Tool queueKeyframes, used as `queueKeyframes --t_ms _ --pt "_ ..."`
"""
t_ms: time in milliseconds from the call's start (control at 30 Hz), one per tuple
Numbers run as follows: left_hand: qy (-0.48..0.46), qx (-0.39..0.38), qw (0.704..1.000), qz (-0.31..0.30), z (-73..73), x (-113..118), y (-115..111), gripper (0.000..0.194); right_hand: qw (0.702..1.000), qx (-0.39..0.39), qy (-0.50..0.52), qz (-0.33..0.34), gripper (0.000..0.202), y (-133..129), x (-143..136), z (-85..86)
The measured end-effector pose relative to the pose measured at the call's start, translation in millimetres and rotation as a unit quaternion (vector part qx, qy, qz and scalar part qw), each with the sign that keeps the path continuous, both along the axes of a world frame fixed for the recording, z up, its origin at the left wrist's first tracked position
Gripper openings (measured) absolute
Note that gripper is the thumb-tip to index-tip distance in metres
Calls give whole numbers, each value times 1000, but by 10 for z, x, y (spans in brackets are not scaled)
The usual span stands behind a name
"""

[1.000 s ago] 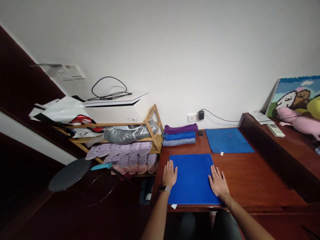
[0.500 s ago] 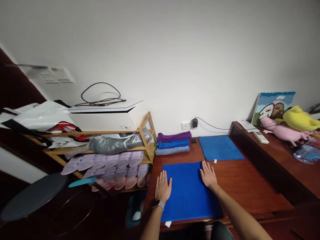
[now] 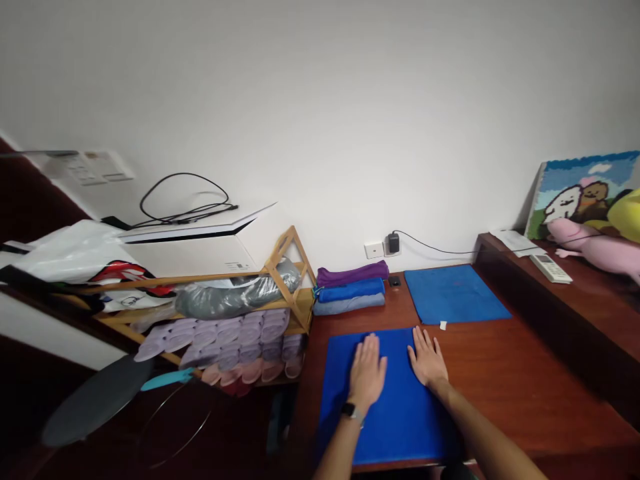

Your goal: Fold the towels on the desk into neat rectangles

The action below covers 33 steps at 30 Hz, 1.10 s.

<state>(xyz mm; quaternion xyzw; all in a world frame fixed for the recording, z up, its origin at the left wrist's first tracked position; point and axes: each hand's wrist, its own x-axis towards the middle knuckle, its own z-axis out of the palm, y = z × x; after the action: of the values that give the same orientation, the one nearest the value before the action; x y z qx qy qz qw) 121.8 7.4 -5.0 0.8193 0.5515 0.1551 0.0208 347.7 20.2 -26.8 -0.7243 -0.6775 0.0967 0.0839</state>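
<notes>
A bright blue cloth lies spread flat on the wooden table. My left hand rests palm down on its upper left part, fingers stretched out, a watch on the wrist. Palm down at the cloth's upper right edge lies my right hand, its fingers extended and slightly apart. Neither hand holds anything. Behind them a second blue cloth lies flat, with a small white tag at its front edge. Rolled purple, blue and grey-blue cloths sit by the wall.
On the left stands a wooden rack with slippers, a white box and bags. A black plug is in the wall. The raised surface at right holds a remote, a pink plush toy and a picture.
My left hand has moved right, from the cloth's left edge onto its surface. My right hand stays at the right edge. The camera view has shifted slightly.
</notes>
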Motion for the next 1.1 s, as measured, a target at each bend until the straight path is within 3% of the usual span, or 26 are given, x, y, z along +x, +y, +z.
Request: queueKeyframes --t_ms 67,133,200,233,333,467,533,600,667,767,900,1000,1100 --pt "-18 -26 997 -73 26 565 69 64 1000 1 -11 7 67 -12 24 -40" --pt "-36 -58 993 -94 -15 974 137 64 999 4 -25 24 67 -23 46 -88" --pt "-41 -75 991 -99 -86 1102 191 65 999 6 -30 36 67 -23 56 -125" --pt "-38 -75 991 -101 -118 1047 213 65 999 6 -27 34 67 -19 54 -134" --pt "-12 -62 995 -73 -165 473 266 66 1000 4 -17 6 68 -3 28 -130" --pt "29 -54 994 90 -159 -695 331 67 1000 2 -11 -2 71 4 2 -96" --pt "45 -49 988 136 -187 -1141 344 66 1000 -2 -11 -4 71 1 0 -83" --pt "52 -38 987 148 -246 -1389 342 65 1000 -5 -11 -5 71 -4 1 -74" --pt "51 -25 988 147 -308 -1471 339 64 1000 -6 -11 -4 72 -9 2 -67" --pt "42 -21 988 147 -320 -1456 339 64 1000 -3 -11 -4 72 -14 2 -60" --pt "22 -20 987 159 -119 -1300 282 63 1000 -2 -17 -8 71 -17 0 -51" --pt "0 5 992 123 62 -873 115 62 1000 -11 -22 -9 71 -22 -3 -36" --pt "-13 7 1000 5 109 -234 -126 63 999 -15 -28 -9 71 -30 0 -21"
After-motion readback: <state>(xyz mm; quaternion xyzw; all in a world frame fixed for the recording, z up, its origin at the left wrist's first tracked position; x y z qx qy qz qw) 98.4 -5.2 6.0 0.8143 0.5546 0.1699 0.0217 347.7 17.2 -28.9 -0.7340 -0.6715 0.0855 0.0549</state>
